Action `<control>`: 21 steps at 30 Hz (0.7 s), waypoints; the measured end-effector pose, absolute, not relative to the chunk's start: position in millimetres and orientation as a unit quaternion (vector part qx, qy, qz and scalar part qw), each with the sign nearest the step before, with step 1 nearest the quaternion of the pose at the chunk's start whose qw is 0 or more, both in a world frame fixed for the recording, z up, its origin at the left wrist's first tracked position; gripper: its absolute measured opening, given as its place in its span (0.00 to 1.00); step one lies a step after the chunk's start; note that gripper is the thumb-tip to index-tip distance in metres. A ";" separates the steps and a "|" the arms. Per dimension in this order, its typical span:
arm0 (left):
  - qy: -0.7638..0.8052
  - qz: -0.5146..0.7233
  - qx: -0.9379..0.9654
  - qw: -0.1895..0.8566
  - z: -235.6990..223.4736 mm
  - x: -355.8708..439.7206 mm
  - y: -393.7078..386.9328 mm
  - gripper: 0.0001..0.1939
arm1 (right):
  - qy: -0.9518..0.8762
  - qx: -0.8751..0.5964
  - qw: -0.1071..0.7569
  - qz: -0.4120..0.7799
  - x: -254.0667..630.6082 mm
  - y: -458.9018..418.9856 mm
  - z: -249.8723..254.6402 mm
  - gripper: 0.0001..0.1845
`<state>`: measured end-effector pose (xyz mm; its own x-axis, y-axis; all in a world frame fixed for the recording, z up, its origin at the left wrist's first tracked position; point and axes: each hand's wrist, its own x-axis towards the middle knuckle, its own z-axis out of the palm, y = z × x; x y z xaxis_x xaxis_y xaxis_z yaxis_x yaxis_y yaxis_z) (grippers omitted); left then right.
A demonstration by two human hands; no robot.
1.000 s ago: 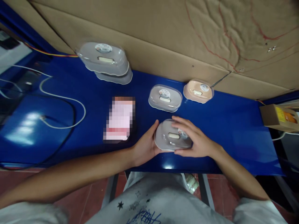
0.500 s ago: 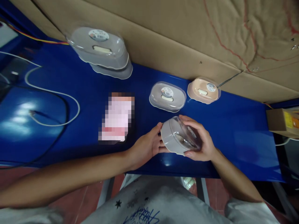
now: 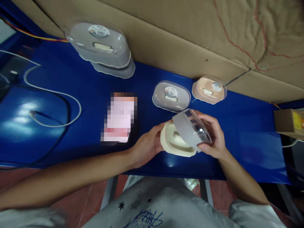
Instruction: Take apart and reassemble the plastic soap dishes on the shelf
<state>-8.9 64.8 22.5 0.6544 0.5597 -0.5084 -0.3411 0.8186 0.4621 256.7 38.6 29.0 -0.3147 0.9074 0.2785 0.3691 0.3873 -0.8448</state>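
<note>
My left hand (image 3: 149, 144) is closed on the left end of a cream oval plastic tray (image 3: 176, 148), which has a raised part in its middle. In my right hand (image 3: 215, 133) is a grey-and-clear plastic cover (image 3: 190, 129), gripped at its right end. The cover is tilted and apart from the tray's left side, though it overlaps the tray's right part; whether they touch there I cannot tell. Just behind stands a grey oval box with a clear lid (image 3: 161, 98). A similar peach box (image 3: 199, 90) is to its right.
Stacked grey lidded boxes (image 3: 111, 60) stand at the back left. A phone-like object with a pixelated screen (image 3: 120, 117) lies left of my hands. A white cable (image 3: 79, 106) curls on the blue table (image 3: 249, 136). A cardboard box (image 3: 283, 122) sits far right, and brown board lines the back.
The grey cover has lifted and tilted up to the right in my right hand. The cream tray now shows beneath it, held by my left hand.
</note>
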 end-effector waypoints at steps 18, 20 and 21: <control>0.298 0.295 0.816 0.398 -2.1 -18.6 52.2 0.57 | -0.807 -0.444 0.275 0.274 261.5 44.1 40.4 0.50; 0.290 0.302 0.839 0.347 -6.5 -18.4 52.0 0.56 | -0.796 -0.454 0.276 0.290 265.7 46.8 40.1 0.49; 0.287 0.304 0.849 0.323 -7.8 -18.6 51.7 0.55 | -0.793 -0.463 0.271 0.289 268.5 48.6 40.0 0.48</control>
